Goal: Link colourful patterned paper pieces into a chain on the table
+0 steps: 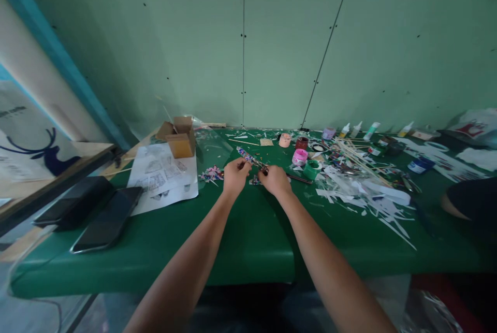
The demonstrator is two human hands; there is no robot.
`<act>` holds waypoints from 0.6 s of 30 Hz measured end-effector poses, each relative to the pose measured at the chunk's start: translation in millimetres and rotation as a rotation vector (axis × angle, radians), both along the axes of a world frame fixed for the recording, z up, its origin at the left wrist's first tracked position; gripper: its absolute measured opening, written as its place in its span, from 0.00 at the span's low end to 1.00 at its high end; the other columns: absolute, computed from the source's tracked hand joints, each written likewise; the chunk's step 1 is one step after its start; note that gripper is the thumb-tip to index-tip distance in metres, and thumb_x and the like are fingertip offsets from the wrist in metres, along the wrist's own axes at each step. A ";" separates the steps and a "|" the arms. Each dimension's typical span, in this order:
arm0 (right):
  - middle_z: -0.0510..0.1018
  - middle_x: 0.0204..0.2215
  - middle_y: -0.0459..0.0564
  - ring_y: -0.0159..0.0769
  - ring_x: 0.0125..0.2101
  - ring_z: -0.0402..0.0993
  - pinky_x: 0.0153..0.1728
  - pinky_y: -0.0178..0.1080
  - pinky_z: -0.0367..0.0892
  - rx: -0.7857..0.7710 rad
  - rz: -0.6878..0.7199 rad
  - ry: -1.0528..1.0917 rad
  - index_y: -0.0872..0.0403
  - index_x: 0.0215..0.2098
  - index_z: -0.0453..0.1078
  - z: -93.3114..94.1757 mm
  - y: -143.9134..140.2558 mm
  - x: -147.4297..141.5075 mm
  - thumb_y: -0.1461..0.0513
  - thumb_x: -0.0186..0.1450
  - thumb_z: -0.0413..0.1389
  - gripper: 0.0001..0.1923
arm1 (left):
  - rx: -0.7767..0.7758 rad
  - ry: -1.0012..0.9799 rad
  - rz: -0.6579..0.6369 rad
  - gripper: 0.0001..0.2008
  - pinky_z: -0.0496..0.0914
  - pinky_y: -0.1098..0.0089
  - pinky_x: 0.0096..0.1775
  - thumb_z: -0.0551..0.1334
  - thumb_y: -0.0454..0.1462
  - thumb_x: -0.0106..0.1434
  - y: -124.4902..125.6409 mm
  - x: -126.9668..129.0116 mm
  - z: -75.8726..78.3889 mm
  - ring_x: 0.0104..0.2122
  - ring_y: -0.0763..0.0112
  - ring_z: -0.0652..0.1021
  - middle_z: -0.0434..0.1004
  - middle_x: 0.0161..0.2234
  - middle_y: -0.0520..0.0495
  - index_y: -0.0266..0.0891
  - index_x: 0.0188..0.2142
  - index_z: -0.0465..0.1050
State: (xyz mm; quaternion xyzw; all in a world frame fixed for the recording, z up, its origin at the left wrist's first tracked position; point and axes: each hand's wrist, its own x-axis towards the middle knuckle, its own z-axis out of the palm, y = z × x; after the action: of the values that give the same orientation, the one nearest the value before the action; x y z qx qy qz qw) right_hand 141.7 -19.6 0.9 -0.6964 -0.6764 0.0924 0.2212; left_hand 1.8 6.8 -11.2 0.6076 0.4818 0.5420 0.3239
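Note:
A narrow, colourful patterned strip [245, 154] slants between my hands above the green table mat [248, 224]. My left hand [235, 175] is closed, pinching the strip near its middle with thumb and forefinger. At its lower right end, which looks dark and shiny, the fingers of my right hand [275, 180] are closed; whether that end is a separate small tool I cannot tell. Small multicoloured pieces [212, 174] lie left of my left hand. More such pieces sit under my hands, partly hidden. Beside my right hand lies a dark thin stick [301, 178].
Open paint jars, pink [300, 157] and green [311, 169] among them, stand right of my hands. Paper scraps [349, 188] and wooden sticks [365, 159] spread further right. Leftward are printed sheets [165, 175], a cardboard box [182, 141] and a phone [108, 219]. Another person's arm [454, 203] shows at right.

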 end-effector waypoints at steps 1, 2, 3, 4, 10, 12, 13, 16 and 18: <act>0.78 0.28 0.56 0.41 0.30 0.75 0.26 0.34 0.59 -0.017 -0.005 -0.001 0.55 0.30 0.74 -0.2 0.6 0.3 0.56 0.61 0.51 0.14 | 0.006 0.015 -0.002 0.09 0.63 0.74 0.25 0.57 0.39 0.54 0.2 -0.1 -0.5 0.20 0.74 0.72 0.73 0.21 0.52 0.37 0.24 0.71; 0.79 0.28 0.56 0.42 0.31 0.76 0.26 0.34 0.59 -0.033 -0.011 -0.003 0.55 0.30 0.74 -0.6 1.4 0.7 0.55 0.61 0.51 0.14 | 0.011 0.031 -0.006 0.09 0.63 0.74 0.25 0.57 0.39 0.54 0.4 0.0 -0.9 0.20 0.74 0.72 0.72 0.21 0.52 0.37 0.24 0.71; 0.79 0.29 0.56 0.42 0.31 0.76 0.27 0.34 0.60 -0.046 -0.018 -0.008 0.55 0.30 0.75 -1.1 2.3 1.1 0.55 0.61 0.51 0.14 | 0.013 0.043 -0.010 0.09 0.64 0.74 0.25 0.57 0.39 0.55 0.6 0.0 -1.2 0.20 0.74 0.72 0.72 0.21 0.52 0.37 0.24 0.71; 0.79 0.29 0.57 0.43 0.32 0.76 0.28 0.34 0.61 -0.050 -0.027 -0.017 0.55 0.31 0.75 -1.8 3.3 1.5 0.55 0.61 0.51 0.15 | 0.015 0.051 -0.013 0.09 0.64 0.74 0.25 0.57 0.39 0.55 0.7 0.2 -1.4 0.20 0.73 0.72 0.72 0.21 0.52 0.37 0.24 0.71; 0.79 0.33 0.59 0.45 0.36 0.77 0.34 0.37 0.65 -0.001 -0.051 -0.133 0.55 0.35 0.75 -4.6 4.8 1.8 0.55 0.63 0.50 0.16 | 0.015 0.056 -0.012 0.10 0.64 0.74 0.25 0.56 0.39 0.56 0.2 2.1 -1.3 0.20 0.74 0.71 0.72 0.21 0.52 0.37 0.23 0.69; 0.79 0.33 0.57 0.45 0.36 0.77 0.35 0.37 0.65 0.022 -0.039 -0.164 0.54 0.37 0.75 -4.7 3.2 1.5 0.55 0.64 0.48 0.16 | 0.014 0.048 -0.023 0.11 0.64 0.74 0.26 0.56 0.40 0.57 -0.4 2.8 -1.2 0.20 0.74 0.72 0.73 0.22 0.51 0.37 0.23 0.69; 0.79 0.33 0.57 0.44 0.36 0.77 0.35 0.37 0.65 0.026 -0.030 -0.170 0.54 0.37 0.74 -4.6 2.3 1.4 0.55 0.65 0.48 0.16 | 0.015 0.044 -0.029 0.11 0.65 0.74 0.26 0.56 0.40 0.58 -0.7 3.1 -1.2 0.21 0.74 0.72 0.73 0.22 0.50 0.37 0.24 0.68; 0.79 0.34 0.55 0.42 0.37 0.76 0.35 0.36 0.64 0.010 0.003 -0.161 0.54 0.39 0.73 -4.5 0.3 1.2 0.56 0.66 0.47 0.15 | 0.011 0.044 -0.033 0.11 0.66 0.74 0.26 0.56 0.42 0.58 -1.0 3.2 -1.5 0.21 0.74 0.72 0.73 0.22 0.50 0.37 0.24 0.67; 0.79 0.34 0.55 0.42 0.37 0.76 0.35 0.35 0.64 0.015 0.035 -0.157 0.54 0.38 0.72 -4.5 -0.3 1.1 0.56 0.67 0.47 0.15 | 0.011 0.045 -0.022 0.11 0.65 0.74 0.26 0.56 0.41 0.58 -0.6 2.4 -1.8 0.21 0.74 0.72 0.73 0.22 0.50 0.37 0.24 0.67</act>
State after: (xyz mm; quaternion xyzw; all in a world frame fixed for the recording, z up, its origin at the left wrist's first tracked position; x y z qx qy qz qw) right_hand 142.8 -20.0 -3.6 -0.6878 -0.7045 0.0365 0.1712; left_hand 4.2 6.1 -13.0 0.6265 0.4794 0.5274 0.3156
